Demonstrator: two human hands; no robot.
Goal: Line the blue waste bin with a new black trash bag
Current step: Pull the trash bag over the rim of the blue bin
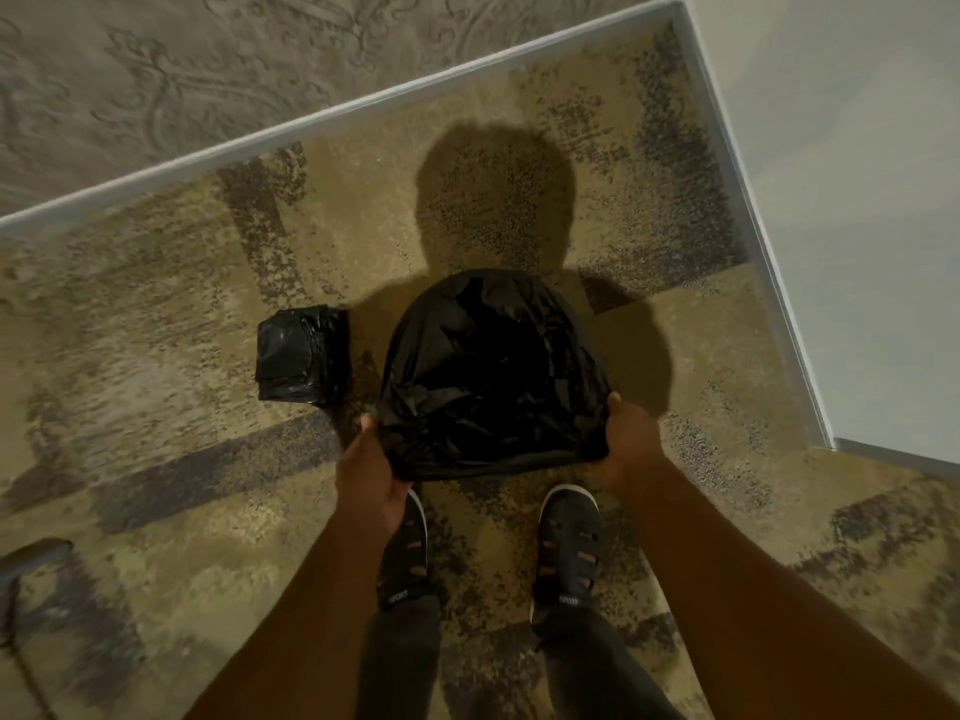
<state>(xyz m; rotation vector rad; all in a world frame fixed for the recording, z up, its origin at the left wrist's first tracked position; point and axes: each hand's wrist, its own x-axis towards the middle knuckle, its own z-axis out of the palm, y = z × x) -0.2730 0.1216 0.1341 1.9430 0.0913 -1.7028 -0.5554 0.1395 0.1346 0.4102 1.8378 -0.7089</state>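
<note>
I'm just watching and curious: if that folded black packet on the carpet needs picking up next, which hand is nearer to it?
The left hand. The folded black plastic packet lies on the carpet left of the black trash bag, close above that hand. The right hand would have to cross over the bag.

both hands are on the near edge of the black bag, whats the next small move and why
Probably pull the near edge down and snug. The left hand and right hand each pinch the black bag, which already drapes over everything beneath it, so no blue bin shows. The hem between the hands looks loose and bunched.
</note>
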